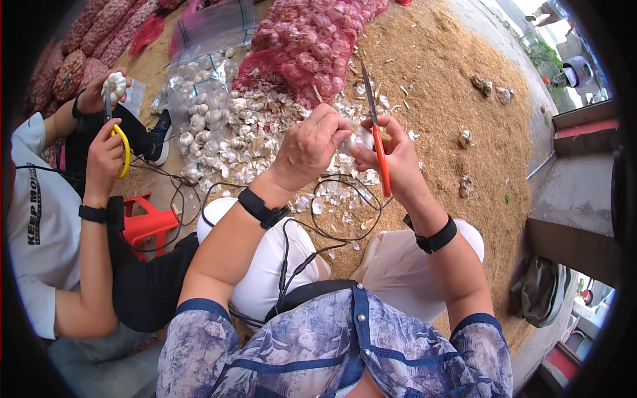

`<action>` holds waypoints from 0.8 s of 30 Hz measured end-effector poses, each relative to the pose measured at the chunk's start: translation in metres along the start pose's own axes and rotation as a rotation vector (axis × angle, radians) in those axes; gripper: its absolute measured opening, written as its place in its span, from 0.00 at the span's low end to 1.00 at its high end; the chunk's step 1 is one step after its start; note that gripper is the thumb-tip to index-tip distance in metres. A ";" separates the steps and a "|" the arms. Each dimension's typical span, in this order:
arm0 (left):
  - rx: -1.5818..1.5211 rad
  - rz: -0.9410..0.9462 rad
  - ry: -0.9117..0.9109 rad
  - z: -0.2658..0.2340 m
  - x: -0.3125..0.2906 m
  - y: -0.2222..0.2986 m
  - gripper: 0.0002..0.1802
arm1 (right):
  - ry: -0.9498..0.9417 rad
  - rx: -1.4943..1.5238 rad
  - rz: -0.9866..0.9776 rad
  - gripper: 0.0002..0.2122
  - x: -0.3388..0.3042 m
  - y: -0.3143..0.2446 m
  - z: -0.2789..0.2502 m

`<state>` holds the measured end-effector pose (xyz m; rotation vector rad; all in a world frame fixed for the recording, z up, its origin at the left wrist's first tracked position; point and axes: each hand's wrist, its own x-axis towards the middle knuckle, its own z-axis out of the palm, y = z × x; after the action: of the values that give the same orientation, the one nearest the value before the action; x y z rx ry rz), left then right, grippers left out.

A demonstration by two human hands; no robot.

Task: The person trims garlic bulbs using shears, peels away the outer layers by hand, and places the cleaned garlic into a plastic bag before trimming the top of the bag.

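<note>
My left hand (310,147) is closed around a white garlic bulb (359,140), fingers curled over its top, holding it up in front of me above my knees; my right hand (391,159) pinches the same bulb from the other side and also grips a pair of orange-handled scissors (375,136), blades pointing up and away from me; whether the blades are parted or closed I cannot quite tell, since they look like one thin line from here.

As for how far along things are, I judge the work well under way but far from over; a scatter of white skins and trimmings (332,199) lies on the straw-coloured ground (458,86) just past my hands, and a clear bag of cleaned white bulbs (196,109) sits beyond them to my left; red mesh sacks of garlic (312,40) lie stacked behind that, seemingly full.

Beside me on the left, another person's hand (99,89) holds up a bulb while the other hand (105,156) works yellow-handled scissors (123,149); a red plastic stool (149,222) stands near them.
</note>
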<state>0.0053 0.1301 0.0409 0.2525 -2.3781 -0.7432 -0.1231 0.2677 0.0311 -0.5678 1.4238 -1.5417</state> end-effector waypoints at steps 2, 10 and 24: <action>-0.047 0.010 -0.006 -0.001 0.002 -0.003 0.09 | 0.019 0.012 0.026 0.25 -0.001 -0.002 -0.001; -0.117 0.055 -0.058 -0.004 -0.003 -0.006 0.10 | 0.051 -0.157 -0.085 0.22 0.000 0.002 -0.006; -0.119 0.076 -0.083 -0.009 -0.002 -0.008 0.08 | 0.086 -0.198 -0.061 0.23 -0.003 -0.001 -0.006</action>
<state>0.0126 0.1204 0.0408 0.0820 -2.3959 -0.8701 -0.1268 0.2730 0.0311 -0.6761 1.6508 -1.4973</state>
